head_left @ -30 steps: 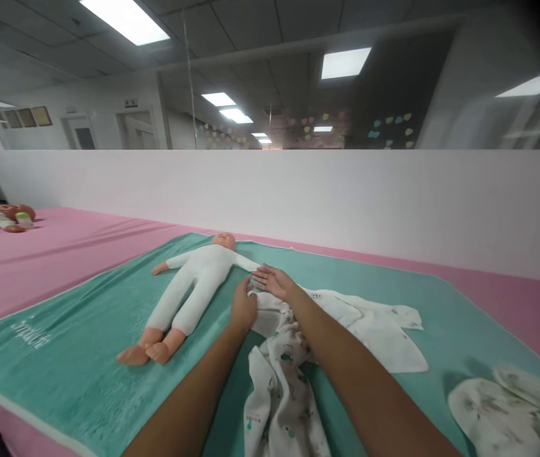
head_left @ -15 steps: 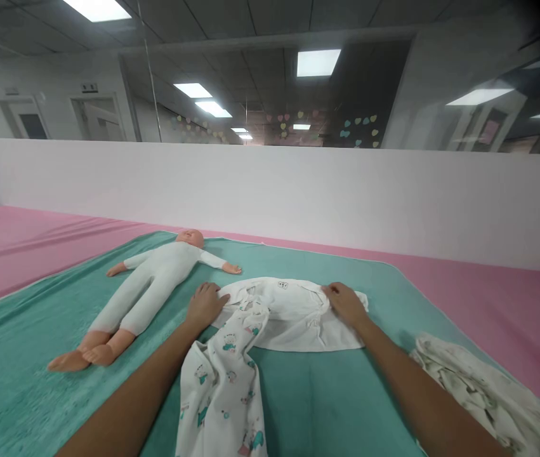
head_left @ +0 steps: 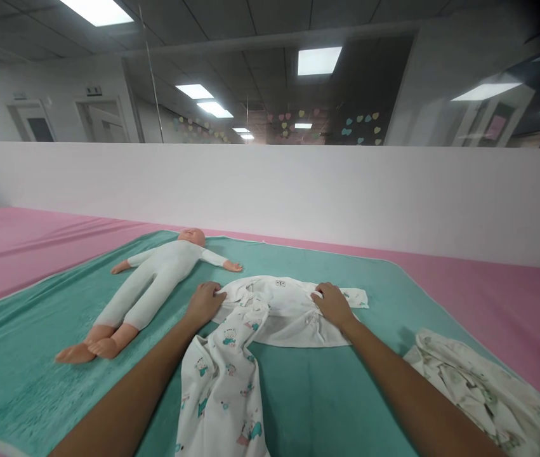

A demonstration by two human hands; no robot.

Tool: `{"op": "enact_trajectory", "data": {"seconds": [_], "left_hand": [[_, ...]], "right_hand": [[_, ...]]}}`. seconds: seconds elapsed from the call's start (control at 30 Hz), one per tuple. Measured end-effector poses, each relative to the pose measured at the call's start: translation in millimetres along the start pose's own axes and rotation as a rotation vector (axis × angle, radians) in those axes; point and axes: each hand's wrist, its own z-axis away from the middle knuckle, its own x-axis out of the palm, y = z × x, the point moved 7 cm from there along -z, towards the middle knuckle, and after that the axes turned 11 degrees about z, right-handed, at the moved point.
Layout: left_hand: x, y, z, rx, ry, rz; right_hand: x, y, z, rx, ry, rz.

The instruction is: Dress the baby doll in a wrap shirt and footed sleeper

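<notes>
A white baby garment (head_left: 282, 327) with small teal and pink prints lies spread on the green towel, its inside and neck label facing up. One printed part (head_left: 224, 381) trails from it toward me. My left hand (head_left: 205, 301) grips the garment's left edge with curled fingers. At the right of the neck opening, my right hand (head_left: 332, 303) pinches the cloth, and a short sleeve end (head_left: 356, 297) sticks out beyond it. Both sets of fingertips are partly hidden. A baby doll (head_left: 160, 276) in a white bodysuit lies on its back to the left of my left hand.
The green towel (head_left: 336, 393) covers a pink mat (head_left: 502, 292). A crumpled, patterned pale cloth (head_left: 479, 387) lies at the right. Behind the mat runs a low white wall (head_left: 270, 190) with a mirror or glass above it.
My right hand has moved left along the garment, uncovering more of the right sleeve. My left hand keeps its place on the left edge. The view has shifted slightly.
</notes>
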Motion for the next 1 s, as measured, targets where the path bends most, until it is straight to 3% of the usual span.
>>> {"op": "enact_trajectory", "data": {"seconds": [0.73, 1.0], "left_hand": [[-5.3, 10, 5, -0.008, -0.010, 0.095], [-23.2, 30, 19, -0.070, 0.072, 0.342]], "right_hand": [[-3, -3, 2, 0.004, 0.001, -0.061], [-6, -2, 1, 0.070, 0.023, -0.253]]}}
